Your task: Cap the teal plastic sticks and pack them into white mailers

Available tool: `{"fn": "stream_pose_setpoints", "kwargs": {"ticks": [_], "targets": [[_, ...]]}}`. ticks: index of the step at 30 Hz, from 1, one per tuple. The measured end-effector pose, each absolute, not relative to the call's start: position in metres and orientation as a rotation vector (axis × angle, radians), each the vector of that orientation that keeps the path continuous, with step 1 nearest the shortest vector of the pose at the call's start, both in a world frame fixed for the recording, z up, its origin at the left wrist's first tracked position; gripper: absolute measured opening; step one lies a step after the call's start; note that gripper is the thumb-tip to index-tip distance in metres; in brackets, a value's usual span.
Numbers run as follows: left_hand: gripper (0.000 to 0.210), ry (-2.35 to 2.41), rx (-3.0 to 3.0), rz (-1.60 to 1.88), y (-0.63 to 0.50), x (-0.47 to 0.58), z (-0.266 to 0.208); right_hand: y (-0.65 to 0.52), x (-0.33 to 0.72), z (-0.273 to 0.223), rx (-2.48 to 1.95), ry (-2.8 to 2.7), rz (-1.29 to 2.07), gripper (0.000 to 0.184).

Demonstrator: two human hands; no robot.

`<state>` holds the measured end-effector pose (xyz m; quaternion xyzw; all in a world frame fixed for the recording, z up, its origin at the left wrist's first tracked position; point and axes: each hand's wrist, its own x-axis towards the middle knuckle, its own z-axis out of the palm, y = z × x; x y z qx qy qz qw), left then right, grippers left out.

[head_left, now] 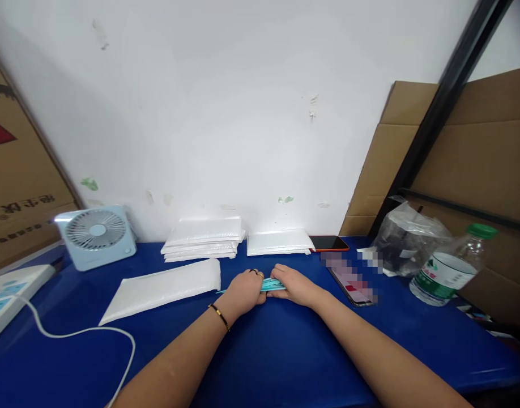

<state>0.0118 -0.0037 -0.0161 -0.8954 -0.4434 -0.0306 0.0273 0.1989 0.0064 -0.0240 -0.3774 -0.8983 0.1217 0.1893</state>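
My left hand (244,292), with a ring and a dark bracelet at the wrist, is closed around one side of a bundle of thin teal pieces (272,284). Closed on the bundle's other side is my right hand (293,285). Both hands rest low over the middle of the blue table, and the fingers hide much of the bundle, so its exact kind does not show. A thin teal tip sticks out left of my left hand. Just beyond that lies a single white padded mailer (166,288), flat and slanted.
Against the wall lie a stack of white padded mailers (204,237) and a smaller pile (279,242). A blue fan (96,235), power strip (20,297) and white cable (85,330) are left. Two phones (330,243), a plastic bag (406,235) and a water bottle (451,269) stand right.
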Motion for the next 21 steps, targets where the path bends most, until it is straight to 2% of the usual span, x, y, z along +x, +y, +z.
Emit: {"fn": "stream_pose_setpoints", "kwargs": {"ticks": [5, 10, 15, 18, 21], "targets": [[0.018, -1.419, -2.697, -0.134, -0.004, 0.018, -0.010, 0.006, 0.211, -0.012, -0.981, -2.224, 0.654, 0.058], [0.023, -1.546, -2.638, -0.209, -0.007, 0.023, -0.009, 0.001, 0.190, -0.013, -1.014, -1.662, 0.865, 0.049], [0.044, -1.645, -2.672, -0.396, -0.013, 0.021, -0.008, -0.013, 0.167, -0.011, -0.947, -1.812, 0.793, 0.040], [0.038, -1.708, -2.765, -0.724, -0.017, 0.024, 0.001, -0.018, 0.169, 0.000, -0.897, -1.753, 0.664, 0.041], [0.020, -1.673, -2.867, -1.412, -0.025, 0.029, 0.013, -0.022, 0.175, 0.012, -0.712, -1.591, 0.691, 0.056]]}}
